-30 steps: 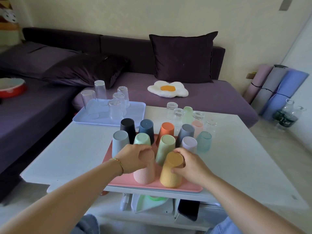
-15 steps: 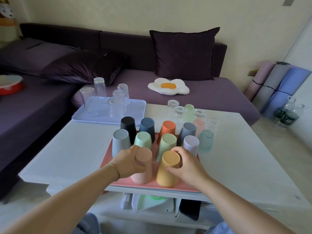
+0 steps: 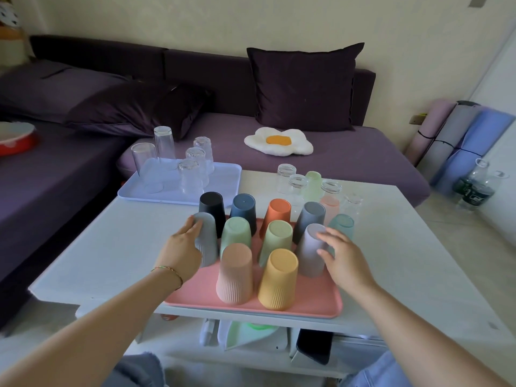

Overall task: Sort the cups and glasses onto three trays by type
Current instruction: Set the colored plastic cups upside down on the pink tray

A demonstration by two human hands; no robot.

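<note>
Gripped grey cup [image 3: 208,247] with left hand [image 3: 181,252], fingers curled | touched lilac cup [image 3: 309,255] with right hand [image 3: 344,261], fingers spread

White low table [image 3: 405,261], pink tray [image 3: 321,305] at near edge, pale blue tray [image 3: 223,188] far left, upturned glasses [image 3: 298,185] clustered far right.

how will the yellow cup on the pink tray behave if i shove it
Probably light: the yellow cup looks like matte plastic. It stands mouth down on the pink tray, so a low push likely slides it; a high push may tip it. Ribbed sides should grip well.
</note>
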